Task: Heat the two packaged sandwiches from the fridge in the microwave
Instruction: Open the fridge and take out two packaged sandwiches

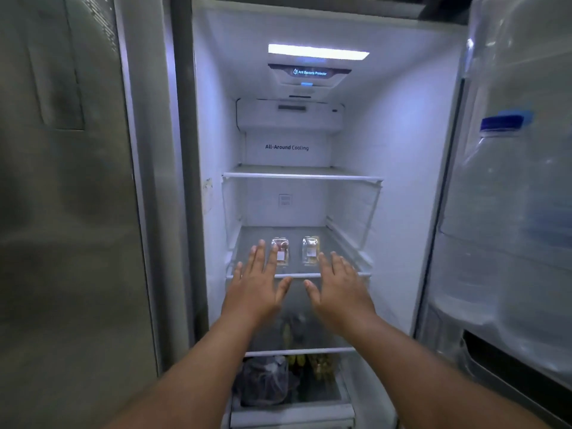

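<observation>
Two packaged sandwiches in clear plastic lie side by side on the fridge's middle glass shelf (340,275): the left sandwich (281,251) and the right sandwich (310,249). My left hand (258,283) reaches toward the shelf with fingers straight and spread, its fingertips beside the left sandwich. My right hand (337,287) is stretched out the same way, fingertips just below and right of the right sandwich. Neither hand holds anything. The microwave is out of sight.
The fridge stands open. Its right door (510,212) holds a large bottle with a blue cap (503,123). An upper shelf (301,175) is bare. Lower down, a dark bag (263,382) and yellowish produce (322,365) fill a drawer. A steel door (71,212) is at left.
</observation>
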